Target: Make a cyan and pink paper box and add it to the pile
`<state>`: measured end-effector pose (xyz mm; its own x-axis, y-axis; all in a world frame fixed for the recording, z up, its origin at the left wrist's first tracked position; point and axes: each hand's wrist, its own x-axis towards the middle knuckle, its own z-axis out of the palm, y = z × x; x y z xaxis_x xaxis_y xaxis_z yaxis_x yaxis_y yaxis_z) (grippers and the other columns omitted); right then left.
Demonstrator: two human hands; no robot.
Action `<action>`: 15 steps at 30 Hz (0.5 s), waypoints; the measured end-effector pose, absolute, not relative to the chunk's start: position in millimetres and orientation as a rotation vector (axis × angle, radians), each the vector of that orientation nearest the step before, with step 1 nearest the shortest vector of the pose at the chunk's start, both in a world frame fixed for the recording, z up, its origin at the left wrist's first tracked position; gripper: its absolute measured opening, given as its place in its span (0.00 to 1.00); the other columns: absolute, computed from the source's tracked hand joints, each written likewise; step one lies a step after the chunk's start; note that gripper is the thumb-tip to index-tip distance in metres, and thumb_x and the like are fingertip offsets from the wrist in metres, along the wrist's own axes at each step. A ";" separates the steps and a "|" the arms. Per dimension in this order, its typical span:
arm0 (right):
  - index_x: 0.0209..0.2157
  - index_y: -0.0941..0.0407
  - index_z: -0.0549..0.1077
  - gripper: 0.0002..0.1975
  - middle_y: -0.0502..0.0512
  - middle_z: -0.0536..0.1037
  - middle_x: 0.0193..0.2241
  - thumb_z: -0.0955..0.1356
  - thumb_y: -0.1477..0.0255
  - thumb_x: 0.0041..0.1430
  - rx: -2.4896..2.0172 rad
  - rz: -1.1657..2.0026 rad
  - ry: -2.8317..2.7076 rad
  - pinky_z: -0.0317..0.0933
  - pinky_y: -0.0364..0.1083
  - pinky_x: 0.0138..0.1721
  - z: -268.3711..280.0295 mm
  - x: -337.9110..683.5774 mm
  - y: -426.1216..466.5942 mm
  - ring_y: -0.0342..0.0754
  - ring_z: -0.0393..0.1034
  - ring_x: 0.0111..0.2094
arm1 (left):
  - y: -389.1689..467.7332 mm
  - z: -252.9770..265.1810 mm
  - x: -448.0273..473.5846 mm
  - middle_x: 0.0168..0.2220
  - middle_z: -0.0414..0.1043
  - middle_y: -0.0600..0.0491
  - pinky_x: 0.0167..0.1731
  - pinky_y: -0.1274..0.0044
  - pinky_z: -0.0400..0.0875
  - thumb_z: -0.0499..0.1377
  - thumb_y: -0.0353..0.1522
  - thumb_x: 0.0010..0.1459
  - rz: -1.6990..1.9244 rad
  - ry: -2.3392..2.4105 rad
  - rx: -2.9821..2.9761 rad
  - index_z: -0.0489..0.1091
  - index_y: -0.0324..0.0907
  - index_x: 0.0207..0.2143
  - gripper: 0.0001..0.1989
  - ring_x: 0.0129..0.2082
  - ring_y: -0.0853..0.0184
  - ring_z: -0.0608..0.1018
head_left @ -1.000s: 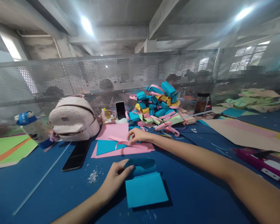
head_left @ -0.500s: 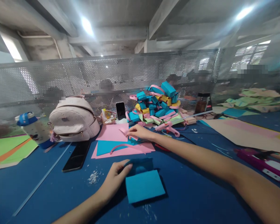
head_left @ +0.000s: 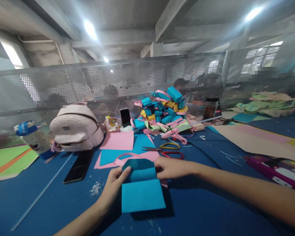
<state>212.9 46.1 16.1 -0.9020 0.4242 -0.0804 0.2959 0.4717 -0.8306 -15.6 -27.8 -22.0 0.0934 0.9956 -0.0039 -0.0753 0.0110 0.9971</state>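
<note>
A folded piece of blue paper [head_left: 143,196] is held just above the table, its front panel facing me and a curved flap standing behind. My left hand [head_left: 116,178] is closed on its left side, thumb pressed on the flap. My right hand [head_left: 168,167] is closed at the flap's right edge, its fingertips partly hidden. A bit of pink paper [head_left: 164,183] shows just below this hand and seems held in it. Behind the hands lie pink sheets [head_left: 116,141], a blue sheet [head_left: 142,141], a pink strip [head_left: 127,154] and scissors with yellow and red handles [head_left: 172,155].
A heap of folded paper pieces [head_left: 166,109] stands at the back, with a pink glue gun [head_left: 174,134] before it. To the left are a backpack [head_left: 76,129], a bottle [head_left: 35,139] and a dark phone [head_left: 79,166]. A purple device [head_left: 267,168] lies right.
My right hand has come back from the pink sheets to the blue paper's right edge, uncovering the scissors. A bit of pink now shows below it. The blue paper has shifted slightly left.
</note>
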 end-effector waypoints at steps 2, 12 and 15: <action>0.26 0.62 0.78 0.13 0.49 0.73 0.19 0.62 0.81 0.55 -0.518 1.410 -2.673 0.57 0.38 0.26 16.9 223.0 40.5 0.39 0.62 0.21 | -27.1 -14.7 -11.9 0.23 0.73 0.51 0.24 0.79 0.65 0.63 0.49 0.53 1.121 1.084 1.206 0.74 0.35 0.29 0.23 0.21 0.69 0.72; 0.44 0.59 0.73 0.23 0.54 0.76 0.40 0.76 0.64 0.47 -0.517 1.752 -2.424 0.64 0.41 0.41 34.8 235.4 25.9 0.47 0.70 0.42 | -24.4 24.4 6.1 0.39 0.77 0.48 0.39 0.75 0.70 0.66 0.42 0.52 0.899 0.992 1.459 0.76 0.41 0.46 0.21 0.36 0.61 0.76; 0.38 0.59 0.74 0.22 0.52 0.77 0.35 0.77 0.63 0.44 -0.476 1.992 -2.286 0.64 0.41 0.41 24.8 230.8 22.0 0.46 0.71 0.40 | -24.2 32.6 6.5 0.45 0.75 0.49 0.41 0.76 0.69 0.65 0.40 0.54 0.979 1.074 1.583 0.71 0.46 0.54 0.24 0.41 0.59 0.75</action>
<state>230.8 22.0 24.8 -0.9493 0.2777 -0.1472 0.1838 0.1107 -0.9767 6.5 -24.2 32.6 0.2929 0.9509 0.1000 0.1876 -0.1597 0.9692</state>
